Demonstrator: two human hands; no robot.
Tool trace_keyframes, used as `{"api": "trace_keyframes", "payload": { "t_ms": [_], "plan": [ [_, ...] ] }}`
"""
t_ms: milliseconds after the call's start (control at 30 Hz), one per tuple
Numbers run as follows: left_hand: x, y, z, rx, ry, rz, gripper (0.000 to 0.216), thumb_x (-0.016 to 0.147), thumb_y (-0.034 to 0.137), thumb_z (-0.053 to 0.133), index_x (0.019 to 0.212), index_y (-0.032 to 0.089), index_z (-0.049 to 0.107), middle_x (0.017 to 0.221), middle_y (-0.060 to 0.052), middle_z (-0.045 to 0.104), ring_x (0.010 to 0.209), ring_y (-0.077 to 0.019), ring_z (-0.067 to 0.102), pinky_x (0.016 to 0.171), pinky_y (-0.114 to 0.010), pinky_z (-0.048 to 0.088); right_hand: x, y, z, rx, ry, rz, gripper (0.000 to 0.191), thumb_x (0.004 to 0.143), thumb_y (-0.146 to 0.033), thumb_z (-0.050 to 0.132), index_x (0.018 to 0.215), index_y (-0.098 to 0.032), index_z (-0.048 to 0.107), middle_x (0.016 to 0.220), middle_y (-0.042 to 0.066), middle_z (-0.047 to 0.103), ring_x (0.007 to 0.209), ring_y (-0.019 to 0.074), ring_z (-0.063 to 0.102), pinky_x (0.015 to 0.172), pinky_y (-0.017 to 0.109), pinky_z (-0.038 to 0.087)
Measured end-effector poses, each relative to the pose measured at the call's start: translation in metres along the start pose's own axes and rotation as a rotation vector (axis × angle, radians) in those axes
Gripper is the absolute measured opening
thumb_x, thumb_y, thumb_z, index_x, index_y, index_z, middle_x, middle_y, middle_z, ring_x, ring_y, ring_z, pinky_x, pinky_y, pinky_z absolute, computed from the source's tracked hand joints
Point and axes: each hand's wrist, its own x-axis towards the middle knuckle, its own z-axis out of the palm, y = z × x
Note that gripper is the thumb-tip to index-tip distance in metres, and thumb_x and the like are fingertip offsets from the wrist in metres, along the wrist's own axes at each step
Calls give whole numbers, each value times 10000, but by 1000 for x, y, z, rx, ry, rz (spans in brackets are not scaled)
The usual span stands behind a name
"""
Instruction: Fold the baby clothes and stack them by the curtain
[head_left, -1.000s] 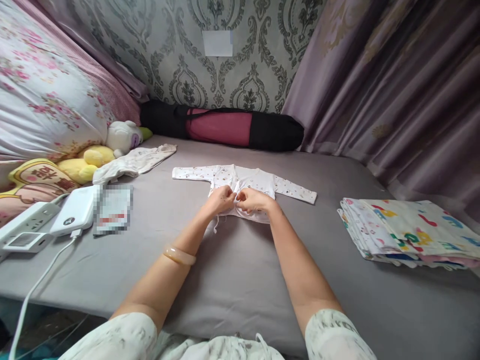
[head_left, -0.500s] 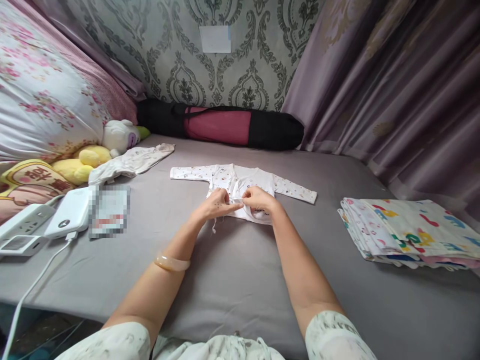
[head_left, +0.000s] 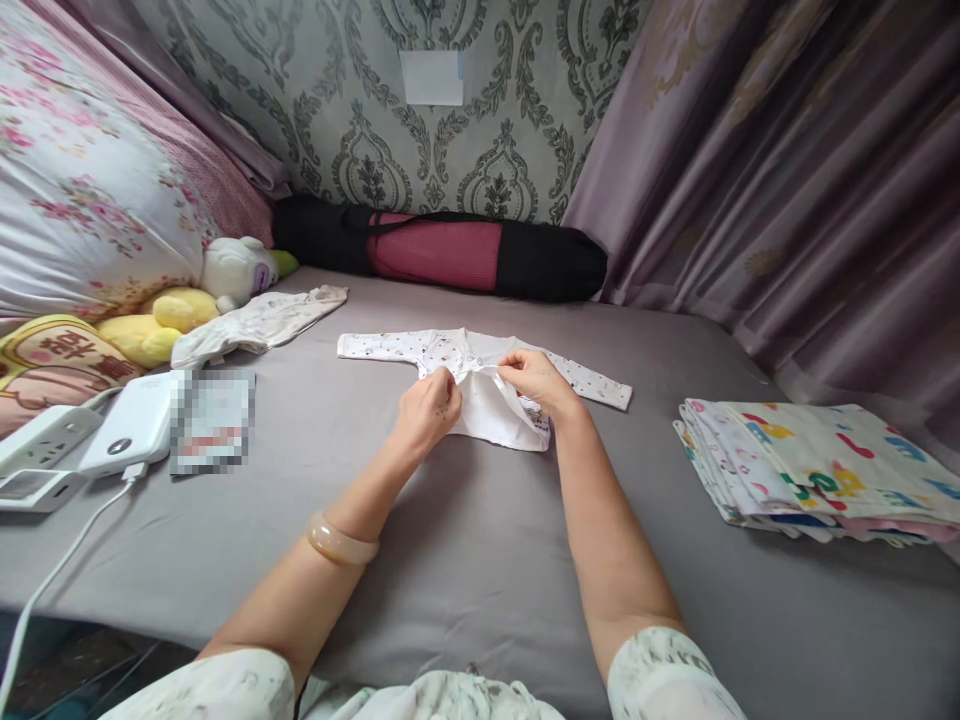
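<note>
A small white long-sleeved baby shirt (head_left: 491, 405) with tiny coloured prints lies spread on the grey bed sheet (head_left: 465, 540), sleeves stretched out left and right. My left hand (head_left: 431, 408) is closed in a pinch on the shirt's front at its left side; a pale bangle sits on that wrist. My right hand (head_left: 534, 380) pinches the front edge of the shirt near its middle and holds it slightly raised. The two hands are a short way apart over the shirt's chest.
A stack of folded colourful printed cloths (head_left: 810, 465) lies at the right. Another small garment (head_left: 259, 322) and plush toys (head_left: 187, 310) lie at the left, beside a white power bank (head_left: 124, 432), power strip (head_left: 37, 440) and cable. A black-and-pink roll bag (head_left: 442, 250) lies against the wall.
My hands were together at the shirt's middle; now they have drawn apart, the right one lifting the front edge up and to the right.
</note>
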Motion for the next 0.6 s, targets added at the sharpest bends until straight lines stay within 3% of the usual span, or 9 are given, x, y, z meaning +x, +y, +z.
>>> {"api": "trace_keyframes", "payload": {
  "t_ms": [100, 200, 400, 600],
  "plan": [
    [0, 1, 6, -86, 43, 35, 184, 957, 243, 391, 998, 225, 570, 841, -42, 680, 757, -198, 610, 656, -284, 362, -1, -2, 1, 5, 8, -22, 103, 688, -196, 563, 749, -160, 637, 669, -22, 590, 564, 98, 492, 503, 209, 356],
    [-2, 4, 15, -127, 2, 97, 199, 981, 279, 364, 1001, 236, 557, 846, -32, 681, 753, -188, 611, 659, -274, 366, -3, -6, 3, 2, 4, -16, 109, 697, -194, 574, 772, -159, 645, 692, -13, 615, 584, 106, 515, 527, 213, 375],
    [-10, 11, 27, -15, -147, 177, 214, 1000, 282, 313, 1063, 240, 514, 836, -37, 667, 748, -198, 620, 627, -282, 349, -7, -13, 6, -59, -28, -10, 113, 718, -191, 576, 797, -166, 652, 684, -19, 614, 603, 111, 528, 568, 214, 400],
    [-12, 13, 34, 98, -197, 252, 227, 957, 165, 325, 1063, 208, 522, 893, -84, 671, 830, -229, 628, 684, -313, 421, -5, -7, 14, -137, -66, -38, 144, 724, -179, 553, 812, -169, 667, 745, -11, 650, 697, 129, 579, 657, 223, 429]
  ]
}}
